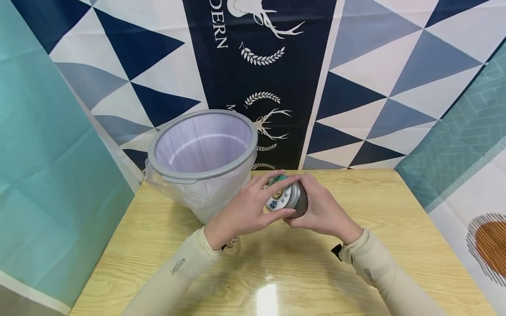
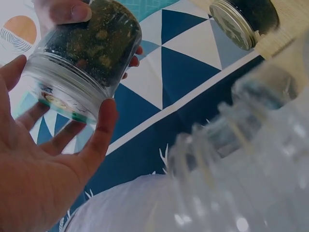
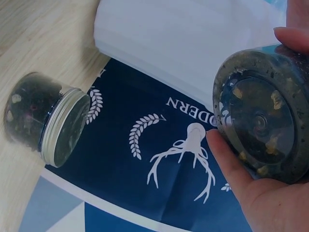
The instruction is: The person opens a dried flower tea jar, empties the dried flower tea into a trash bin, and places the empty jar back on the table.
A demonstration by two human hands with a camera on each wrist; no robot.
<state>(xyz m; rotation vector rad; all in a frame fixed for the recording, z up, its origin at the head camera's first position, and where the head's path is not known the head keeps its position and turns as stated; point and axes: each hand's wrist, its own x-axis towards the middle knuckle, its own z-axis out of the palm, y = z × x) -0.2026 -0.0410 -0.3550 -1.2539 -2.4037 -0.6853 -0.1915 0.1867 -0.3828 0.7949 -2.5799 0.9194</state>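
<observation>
A clear jar (image 1: 302,201) full of dark contents with pale bits is tilted between both hands, above the table. My right hand (image 1: 325,211) grips its body; in the right wrist view its round base (image 3: 260,123) faces the camera. Around the printed white and green lid (image 1: 280,199) curl the fingers and thumb of my left hand (image 1: 247,206). The lid is on the jar. A second jar (image 3: 36,108) with a silvery screw lid stands on the table, also seen in the left wrist view; the hands seem to hide it in the head view.
A bin (image 1: 203,177) with a grey rim and plastic liner stands at the back left. Near my left wrist is a mostly hidden clear container (image 1: 232,246); blurred, ribbed clear plastic (image 2: 231,145) fills the left wrist view's right side. Patterned cloths (image 1: 356,87) surround the wooden table (image 1: 395,219).
</observation>
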